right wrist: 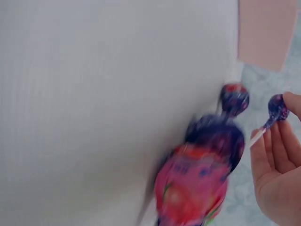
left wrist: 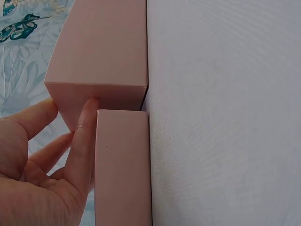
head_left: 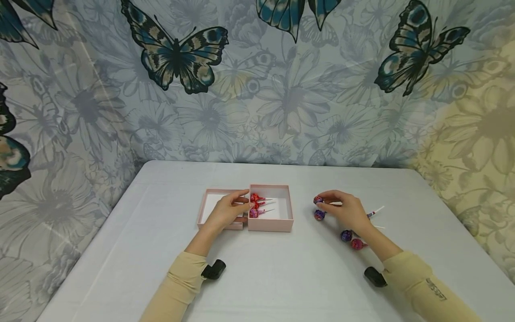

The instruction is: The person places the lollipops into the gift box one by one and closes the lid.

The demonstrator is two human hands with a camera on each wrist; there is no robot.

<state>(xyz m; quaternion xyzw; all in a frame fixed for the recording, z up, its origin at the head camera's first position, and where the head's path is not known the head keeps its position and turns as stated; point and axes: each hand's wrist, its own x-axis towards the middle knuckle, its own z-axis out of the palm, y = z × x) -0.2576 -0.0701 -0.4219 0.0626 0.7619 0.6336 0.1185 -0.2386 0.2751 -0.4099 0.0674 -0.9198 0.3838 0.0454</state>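
The left hand (head_left: 229, 209), fingers spread, is touching the pink box (head_left: 269, 226) holding three lollipops (head_left: 254, 213), apparently steadying it; the right hand (head_left: 347, 210) is pinching a purple-wrapped lollipop (right wrist: 278, 107) above the tabletop (head_left: 314, 281), beyond the box's right side.

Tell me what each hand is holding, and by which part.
The right hand pinches a purple-wrapped lollipop by its round wrapped head. The left hand touches the taller pink box at its side, with no clear grip.

Head view fwd/down, wrist views v. close, pink box (head_left: 270, 225) shared
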